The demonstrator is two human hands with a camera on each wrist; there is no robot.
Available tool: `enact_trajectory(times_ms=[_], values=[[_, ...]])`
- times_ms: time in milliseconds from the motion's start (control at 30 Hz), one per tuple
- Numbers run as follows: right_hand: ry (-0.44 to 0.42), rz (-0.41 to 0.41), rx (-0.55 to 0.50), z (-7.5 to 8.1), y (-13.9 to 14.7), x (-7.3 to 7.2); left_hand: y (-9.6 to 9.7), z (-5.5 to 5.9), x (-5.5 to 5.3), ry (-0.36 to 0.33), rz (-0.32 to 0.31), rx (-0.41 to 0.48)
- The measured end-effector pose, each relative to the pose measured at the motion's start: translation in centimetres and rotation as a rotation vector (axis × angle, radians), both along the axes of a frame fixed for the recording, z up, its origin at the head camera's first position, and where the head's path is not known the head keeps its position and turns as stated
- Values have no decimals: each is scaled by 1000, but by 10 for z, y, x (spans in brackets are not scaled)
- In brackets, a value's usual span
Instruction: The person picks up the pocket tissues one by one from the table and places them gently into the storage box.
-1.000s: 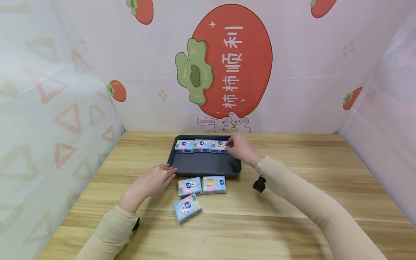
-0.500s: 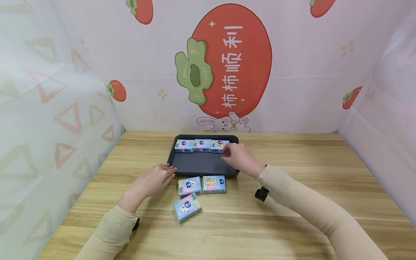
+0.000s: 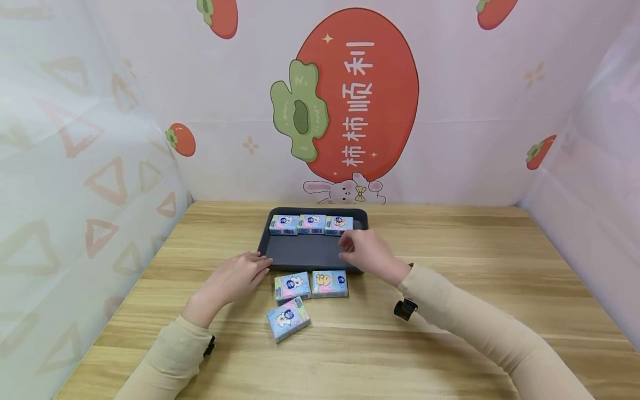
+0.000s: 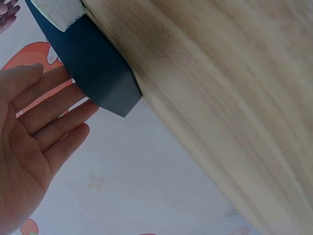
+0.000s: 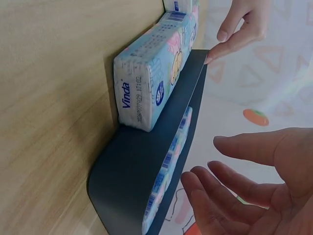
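Note:
A dark grey tray (image 3: 310, 256) holds three blue tissue packs side by side along its far wall; the right one (image 3: 339, 224) shows a yellow cartoon. My left hand (image 3: 239, 278) rests its straight fingertips on the tray's near left corner; the left wrist view shows those fingers (image 4: 54, 110) against the tray wall. Over the tray's right part hovers my right hand (image 3: 367, 253), fingers loosely bent. In the right wrist view this hand (image 5: 249, 181) has a gap between thumb and fingers and holds nothing.
On the wooden table (image 3: 400, 355), in front of the tray, lie a tissue pack (image 3: 292, 287), a yellow-cartoon pack (image 3: 329, 283) beside it, and a tilted pack (image 3: 288, 319) nearer me. A printed cloth backdrop (image 3: 450, 139) stands behind the table.
My right hand has drawn back from the right-hand pack in the tray, moving toward me over the tray's near right part. That pack stays in the row. My left hand has not moved.

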State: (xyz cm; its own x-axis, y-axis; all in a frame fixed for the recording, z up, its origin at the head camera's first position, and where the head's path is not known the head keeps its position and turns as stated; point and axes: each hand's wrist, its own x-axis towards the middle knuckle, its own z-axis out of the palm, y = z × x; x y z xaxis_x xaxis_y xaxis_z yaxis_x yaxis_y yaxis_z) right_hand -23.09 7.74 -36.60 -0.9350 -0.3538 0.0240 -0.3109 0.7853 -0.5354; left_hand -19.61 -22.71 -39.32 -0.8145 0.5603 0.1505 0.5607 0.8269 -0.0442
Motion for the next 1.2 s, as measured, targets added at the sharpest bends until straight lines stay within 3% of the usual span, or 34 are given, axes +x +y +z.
enact_trajectory(times_ms=[533,900,1200], values=[[34,71,11,-10,-3,16,-1,-3,1,17,7,4],[51,73,35,-14,-6,29,0,-3,1,29,6,2],[117,94,58,-20,-6,36,0,-3,1,42,1,14]])
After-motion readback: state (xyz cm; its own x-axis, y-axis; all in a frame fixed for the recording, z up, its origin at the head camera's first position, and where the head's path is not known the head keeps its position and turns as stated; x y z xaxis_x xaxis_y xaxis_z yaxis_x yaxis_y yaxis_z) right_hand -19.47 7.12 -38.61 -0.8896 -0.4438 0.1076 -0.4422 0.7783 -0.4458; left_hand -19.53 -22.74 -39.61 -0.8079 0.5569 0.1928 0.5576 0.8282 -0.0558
